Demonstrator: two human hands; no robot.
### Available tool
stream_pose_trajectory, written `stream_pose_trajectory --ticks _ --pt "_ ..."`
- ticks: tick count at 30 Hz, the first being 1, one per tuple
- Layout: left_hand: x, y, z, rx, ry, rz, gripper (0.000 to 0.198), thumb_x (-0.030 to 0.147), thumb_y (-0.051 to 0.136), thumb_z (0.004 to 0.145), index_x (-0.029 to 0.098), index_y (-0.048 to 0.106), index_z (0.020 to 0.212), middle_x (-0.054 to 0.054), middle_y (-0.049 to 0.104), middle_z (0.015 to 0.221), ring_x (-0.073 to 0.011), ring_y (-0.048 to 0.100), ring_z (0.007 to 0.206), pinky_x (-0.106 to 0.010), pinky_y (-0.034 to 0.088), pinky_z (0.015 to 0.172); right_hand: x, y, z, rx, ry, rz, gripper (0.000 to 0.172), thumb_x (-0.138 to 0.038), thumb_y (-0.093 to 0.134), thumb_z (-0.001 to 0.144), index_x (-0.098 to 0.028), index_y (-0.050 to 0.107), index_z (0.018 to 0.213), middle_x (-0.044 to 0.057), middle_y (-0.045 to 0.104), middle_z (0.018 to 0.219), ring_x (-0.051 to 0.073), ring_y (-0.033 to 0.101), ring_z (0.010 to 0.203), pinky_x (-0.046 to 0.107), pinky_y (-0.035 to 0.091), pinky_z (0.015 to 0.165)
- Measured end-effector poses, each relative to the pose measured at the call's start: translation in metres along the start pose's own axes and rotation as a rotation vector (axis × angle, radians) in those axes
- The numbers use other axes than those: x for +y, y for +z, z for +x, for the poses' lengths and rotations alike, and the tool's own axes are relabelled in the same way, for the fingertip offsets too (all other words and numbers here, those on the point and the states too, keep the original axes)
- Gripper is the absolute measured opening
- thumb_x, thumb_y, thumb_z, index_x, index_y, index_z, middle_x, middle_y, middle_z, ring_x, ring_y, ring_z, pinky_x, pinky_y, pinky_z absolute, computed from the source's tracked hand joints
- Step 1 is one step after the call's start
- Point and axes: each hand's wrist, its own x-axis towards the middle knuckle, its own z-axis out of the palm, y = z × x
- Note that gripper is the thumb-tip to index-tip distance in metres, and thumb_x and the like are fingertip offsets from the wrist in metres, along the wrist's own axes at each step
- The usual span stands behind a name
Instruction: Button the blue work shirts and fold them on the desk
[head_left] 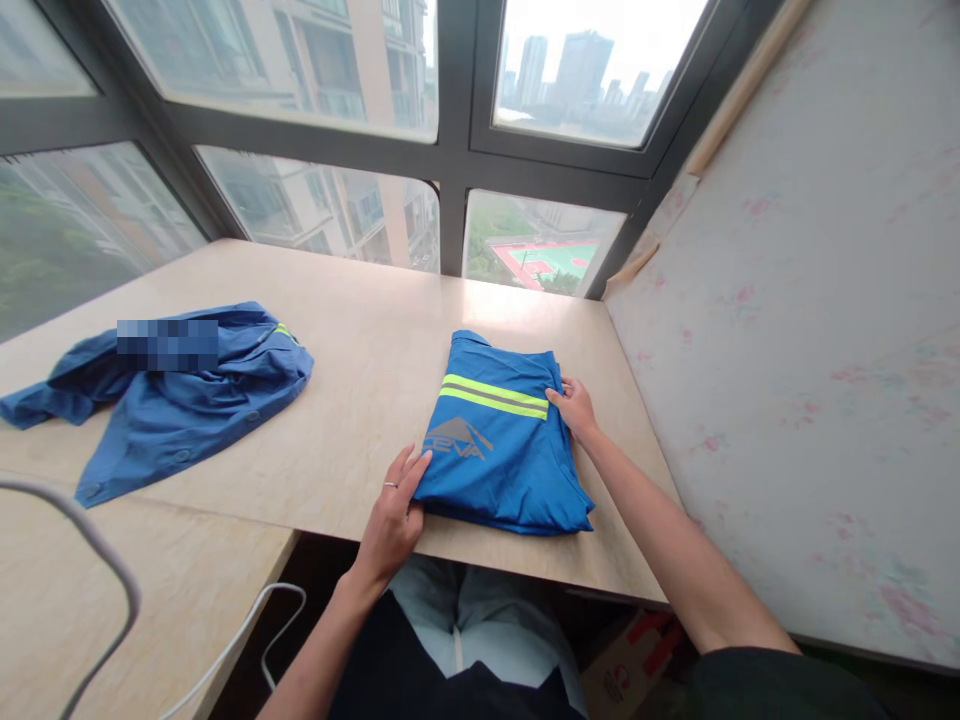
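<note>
The folded blue cloth garment (499, 490) at centre looks smooth, with a slight sheen; the crumpled blue cloth garment (202, 412) at left looks matt. The cream tabletop (360, 330) is smooth and faintly glossy. Metal-looking dark grey window frames (454, 180) across the top look matt, as does the pink-flowered, paper-like white wall covering (757, 380) at right.

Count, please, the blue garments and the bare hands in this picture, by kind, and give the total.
Blue garments: 2 (folded garment, crumpled garment)
Bare hands: 2 (left hand, right hand)
Total: 4
</note>
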Motion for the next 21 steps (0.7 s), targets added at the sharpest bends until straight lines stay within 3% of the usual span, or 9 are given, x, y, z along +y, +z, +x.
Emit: stream_pose_trajectory --ticks 6,9,11,13,16,19,21 --pt "-0.001 0.002 -0.003 -0.001 -0.169 -0.204 0.054 0.014 0.048 0.075 0.023 0.065 0.125 -0.007 0.053 0.144 -0.0261 0.049 0.133 -0.045 0.034 0.117 0.004 0.0 0.001 0.04 -0.043 -0.074 0.056 -0.043 0.071 0.068 -0.016 0.057 0.115 0.012 0.071 0.106 0.026 0.067 0.099 0.045 0.052 0.092" --pt "0.008 -0.009 0.008 0.0 -0.422 -0.553 0.054 0.019 0.054 0.069 0.018 0.064 0.122 -0.011 0.059 0.136 -0.0289 0.052 0.13 -0.045 0.039 0.113 0.004 0.001 -0.001 0.046 -0.073 -0.105 0.057 -0.044 0.068 0.069 -0.015 0.056 0.116 0.014 0.068 0.111 0.027 0.065 0.103 0.047 0.049 0.097" --pt "0.012 -0.019 0.022 -0.008 -0.648 -0.88 0.05 0.025 0.054 0.071 0.015 0.059 0.12 -0.015 0.065 0.126 -0.0287 0.061 0.118 -0.045 0.048 0.102 0.004 0.002 -0.003 0.03 -0.098 -0.126 0.06 -0.045 0.067 0.071 -0.015 0.054 0.121 0.015 0.065 0.118 0.027 0.062 0.108 0.047 0.047 0.1" --pt "0.015 -0.027 0.038 -0.058 -0.832 -1.063 0.041 0.033 0.057 0.074 0.014 0.057 0.111 -0.016 0.069 0.113 -0.0258 0.068 0.101 -0.039 0.055 0.087 0.002 0.001 -0.007 -0.002 -0.134 -0.172 0.065 -0.045 0.064 0.074 -0.014 0.048 0.13 0.016 0.06 0.127 0.027 0.059 0.116 0.048 0.045 0.103" --pt "0.016 -0.03 0.059 -0.205 -0.898 -0.982 0.04 0.039 0.072 0.07 0.014 0.059 0.099 -0.013 0.071 0.101 -0.0199 0.068 0.084 -0.028 0.053 0.071 -0.008 -0.001 -0.02 -0.011 -0.247 -0.355 0.073 -0.045 0.06 0.079 -0.014 0.037 0.142 0.02 0.046 0.143 0.03 0.044 0.133 0.053 0.038 0.109" --pt "0.019 -0.028 0.071 -0.33 -0.861 -0.822 0.056 0.04 0.083 0.061 0.014 0.061 0.104 -0.008 0.07 0.097 -0.0159 0.065 0.079 -0.023 0.048 0.064 -0.027 -0.002 -0.049 -0.02 -0.431 -0.586 0.072 -0.044 0.053 0.087 -0.01 0.031 0.147 0.022 0.031 0.152 0.031 0.025 0.145 0.055 0.027 0.116" --pt "0.022 -0.025 0.076 -0.447 -0.839 -0.745 0.063 0.046 0.084 0.059 0.013 0.062 0.108 -0.005 0.068 0.087 -0.0128 0.061 0.068 -0.021 0.043 0.056 -0.041 0.0 -0.075 -0.099 -0.525 -0.691 0.066 -0.044 0.046 0.093 -0.012 0.031 0.149 0.021 0.028 0.155 0.03 0.023 0.146 0.053 0.026 0.117"
